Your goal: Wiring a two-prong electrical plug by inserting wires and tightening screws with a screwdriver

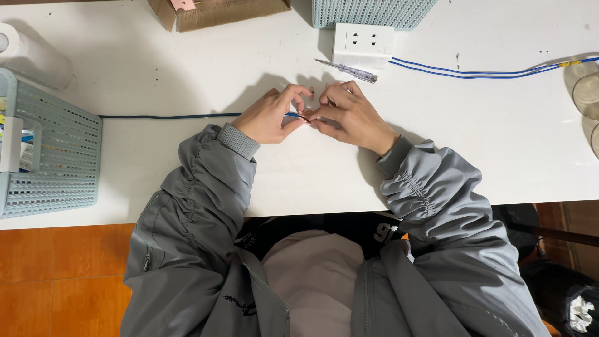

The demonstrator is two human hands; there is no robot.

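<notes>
My left hand (271, 117) and my right hand (349, 115) meet over the white table (156, 81), fingertips pinched together on the bare end of a thin blue wire (168, 116). The wire runs left from my left hand across the table. The small stripped tip sits between both thumbs and forefingers. Just beyond my hands lies a small screwdriver (347, 70) with a clear handle, and behind it a white socket block (363, 43) with two blue wires (474, 72) leading off to the right.
A pale blue plastic basket (53, 156) stands at the left edge, another basket (371, 12) at the back. A cardboard box (215, 12) sits at the back, a white paper roll (28, 53) at far left, and clear cups (588, 93) at the right edge.
</notes>
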